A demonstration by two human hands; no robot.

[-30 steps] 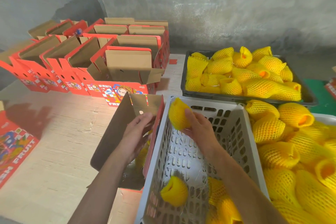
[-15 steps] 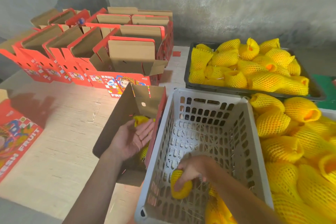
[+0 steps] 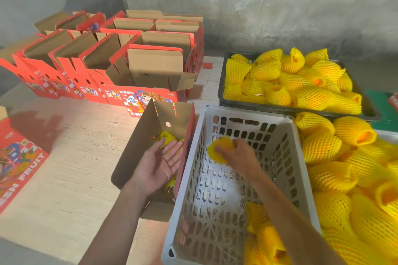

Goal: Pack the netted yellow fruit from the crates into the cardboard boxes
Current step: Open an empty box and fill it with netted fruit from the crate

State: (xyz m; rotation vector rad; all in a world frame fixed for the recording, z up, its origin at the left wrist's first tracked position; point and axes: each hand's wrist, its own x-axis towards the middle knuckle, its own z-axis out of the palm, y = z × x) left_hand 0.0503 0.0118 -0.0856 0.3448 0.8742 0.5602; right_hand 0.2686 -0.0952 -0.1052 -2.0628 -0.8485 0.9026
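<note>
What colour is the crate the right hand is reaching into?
Light grey slotted plastic crate, clearest in the head view.

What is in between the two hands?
In the head view, the red side wall of the open cardboard box and the white crate's rim stand between the open left hand and the right hand gripping a netted fruit.

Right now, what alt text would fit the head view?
The right hand grips a netted yellow fruit above the grey crate, while the open left hand waits over the cardboard box beside it.
</note>
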